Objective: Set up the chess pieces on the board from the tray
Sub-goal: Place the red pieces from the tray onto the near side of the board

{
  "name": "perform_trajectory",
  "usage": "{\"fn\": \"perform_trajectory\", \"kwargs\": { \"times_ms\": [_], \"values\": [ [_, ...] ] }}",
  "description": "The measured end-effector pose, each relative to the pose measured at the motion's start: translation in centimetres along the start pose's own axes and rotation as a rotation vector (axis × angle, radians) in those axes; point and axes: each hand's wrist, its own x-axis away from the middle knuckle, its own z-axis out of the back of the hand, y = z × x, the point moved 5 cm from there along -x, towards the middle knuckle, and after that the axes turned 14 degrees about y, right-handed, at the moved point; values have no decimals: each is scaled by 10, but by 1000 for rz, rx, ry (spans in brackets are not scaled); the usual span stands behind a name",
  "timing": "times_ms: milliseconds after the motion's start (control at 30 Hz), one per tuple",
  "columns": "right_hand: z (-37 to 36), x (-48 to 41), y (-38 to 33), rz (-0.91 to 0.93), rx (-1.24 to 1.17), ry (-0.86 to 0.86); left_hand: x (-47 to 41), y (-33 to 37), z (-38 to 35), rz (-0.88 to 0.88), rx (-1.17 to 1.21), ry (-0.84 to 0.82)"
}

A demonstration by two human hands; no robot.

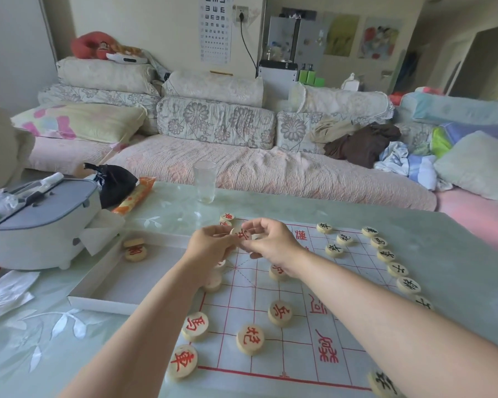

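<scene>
Chess piece (241,234), red-lettered, is pinched between the fingertips of the left hand (210,245) and the right hand (273,242), lifted over the far left of the board (293,334). It should probably go down face up, centred on a line crossing, with one hand letting go first. Two more pieces (135,253) wait in the white tray (98,303) on the left.

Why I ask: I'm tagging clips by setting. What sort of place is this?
Probably a home living room: a long sofa piled with floral cushions and loose clothes, an eye chart on the wall, and a glass-topped table with a xiangqi board.
</scene>
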Motion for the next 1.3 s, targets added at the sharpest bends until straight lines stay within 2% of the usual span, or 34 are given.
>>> {"fn": "perform_trajectory", "kwargs": {
  "times_ms": [167, 300, 433, 600, 800, 967, 1167, 1300],
  "values": [
    [24, -8, 10, 71, 152, 44, -3, 2, -28, -127, -134, 3],
    [50, -29, 29, 57, 355, 173, -18, 1, -44, -442, -567, 19],
    [75, -59, 50, -8, 508, 237, -39, 3, -63, -599, -723, -18],
    [86, -96, 64, -5, 588, 302, -64, -5, -95, -675, -925, -127],
    [78, -133, 77, 48, 676, 242, -83, -22, -112, -739, -1019, -185],
    [63, -150, 82, 72, 738, 222, -91, -33, -109, -721, -1037, -241],
    [50, -154, 85, 96, 888, 159, -90, -35, -110, -755, -1041, -220],
    [47, -150, 79, 111, 890, 150, -92, -34, -104, -738, -998, -207]
  ]
}}
